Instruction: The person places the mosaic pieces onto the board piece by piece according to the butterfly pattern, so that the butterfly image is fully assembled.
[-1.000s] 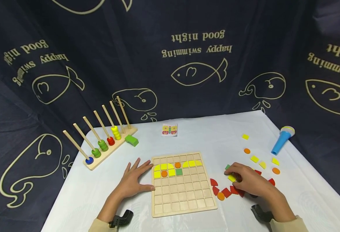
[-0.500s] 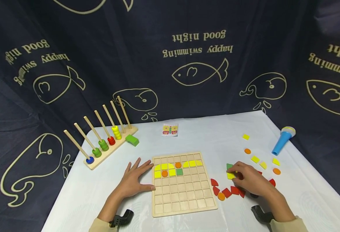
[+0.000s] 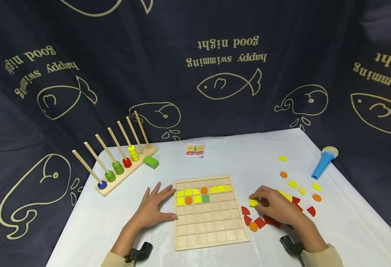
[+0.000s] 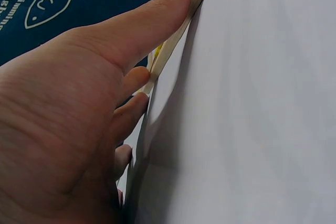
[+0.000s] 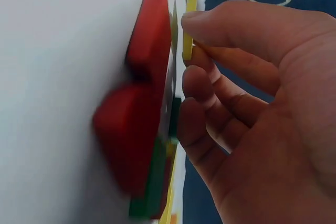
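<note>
I see the right hand pinching a yellow tile between thumb and fingers, just to the right of the grid board and apart from it; I cannot tell whether the tile's underside clears the white table. On the right wrist view my picture is blurred close in, where a red piece lies near the lens. The left hand is spread flat at the board's left side, thumb and forefinger touching the edge. On the board I make out yellow shapes, an orange disc and a green square in the second and third rows from the far side, with bare cells nearer. Red shapes and another orange disc lie right of the board, around and partly under the right hand; more yellow and orange pieces are scattered farther to the right. At the far right I have a blue toy microphone; at the far middle, a butterfly picture card. Far left stands a wooden peg stand with coloured rings, a green block just beside it. Behind everything hangs a dark curtain printed with fish and whales.
</note>
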### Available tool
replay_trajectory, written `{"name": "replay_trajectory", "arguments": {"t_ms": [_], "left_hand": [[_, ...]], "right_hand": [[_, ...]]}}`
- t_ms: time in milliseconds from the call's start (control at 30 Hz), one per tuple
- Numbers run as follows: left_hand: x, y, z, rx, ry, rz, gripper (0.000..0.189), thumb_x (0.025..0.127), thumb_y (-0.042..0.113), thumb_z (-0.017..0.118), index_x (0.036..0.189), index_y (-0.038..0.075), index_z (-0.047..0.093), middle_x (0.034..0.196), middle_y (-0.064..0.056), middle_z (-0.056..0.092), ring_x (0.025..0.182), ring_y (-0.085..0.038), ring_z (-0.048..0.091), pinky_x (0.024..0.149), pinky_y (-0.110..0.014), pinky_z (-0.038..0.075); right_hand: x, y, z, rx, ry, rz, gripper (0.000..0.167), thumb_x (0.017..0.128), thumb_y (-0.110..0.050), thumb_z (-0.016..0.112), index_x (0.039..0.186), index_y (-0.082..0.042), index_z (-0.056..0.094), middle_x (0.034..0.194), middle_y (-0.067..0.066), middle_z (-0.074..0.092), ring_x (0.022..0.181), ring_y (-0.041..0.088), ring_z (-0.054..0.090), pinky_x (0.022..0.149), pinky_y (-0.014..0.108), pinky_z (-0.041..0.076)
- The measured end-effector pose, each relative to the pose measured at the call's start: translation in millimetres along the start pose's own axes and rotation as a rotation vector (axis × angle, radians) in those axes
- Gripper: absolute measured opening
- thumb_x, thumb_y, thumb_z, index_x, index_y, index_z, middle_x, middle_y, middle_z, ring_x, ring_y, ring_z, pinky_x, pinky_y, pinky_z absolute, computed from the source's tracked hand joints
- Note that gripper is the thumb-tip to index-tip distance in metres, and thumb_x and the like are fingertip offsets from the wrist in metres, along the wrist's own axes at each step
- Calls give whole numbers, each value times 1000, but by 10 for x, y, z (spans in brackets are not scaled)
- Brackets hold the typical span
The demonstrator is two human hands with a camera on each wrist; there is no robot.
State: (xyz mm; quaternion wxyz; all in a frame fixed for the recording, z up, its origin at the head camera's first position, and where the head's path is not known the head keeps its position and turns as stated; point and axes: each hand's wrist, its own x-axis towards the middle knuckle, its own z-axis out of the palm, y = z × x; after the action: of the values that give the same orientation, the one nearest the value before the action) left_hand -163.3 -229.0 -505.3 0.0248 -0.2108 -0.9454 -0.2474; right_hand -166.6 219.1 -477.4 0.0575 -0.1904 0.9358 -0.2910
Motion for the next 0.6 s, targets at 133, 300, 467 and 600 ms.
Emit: {"name": "replay_trajectory", "arguments": {"t_ms": [133, 300, 467, 600], "left_hand": [[-18, 0, -11, -7, 14, 5, 91, 66, 66, 76, 142, 24, 50, 149, 4, 41, 143, -35, 15, 110, -62, 0], [-19, -2, -12, -8, 10, 5, 91, 66, 66, 76, 143, 24, 49, 149, 4, 40, 143, -34, 15, 110, -61, -1], [-12, -4, -12, -8, 7, 5, 91, 66, 66, 75, 143, 24, 49, 149, 4, 40, 143, -34, 14, 110, -61, -2], [-10, -7, -10, -6, 1, 2, 92, 66, 66, 75, 143, 24, 49, 149, 5, 39, 143, -33, 14, 110, -60, -2]], "right_hand": [[92, -95, 57, 21, 3, -34, 28, 82, -15, 75, 110, -17, 73, 92, -9, 57, 79, 13, 52, 66, 22, 48], [196, -218, 126, 31, 18, -76, 28, 83, -11, 72, 110, -15, 72, 94, -9, 57, 78, 12, 53, 65, 22, 48], [308, -346, 188, 23, 24, -113, 28, 84, -16, 73, 112, -16, 72, 96, -9, 57, 78, 11, 53, 65, 23, 47], [401, -424, 233, 14, 19, -187, 26, 85, -15, 72, 111, -14, 72, 99, -7, 58, 80, 12, 53, 69, 25, 48]]}}
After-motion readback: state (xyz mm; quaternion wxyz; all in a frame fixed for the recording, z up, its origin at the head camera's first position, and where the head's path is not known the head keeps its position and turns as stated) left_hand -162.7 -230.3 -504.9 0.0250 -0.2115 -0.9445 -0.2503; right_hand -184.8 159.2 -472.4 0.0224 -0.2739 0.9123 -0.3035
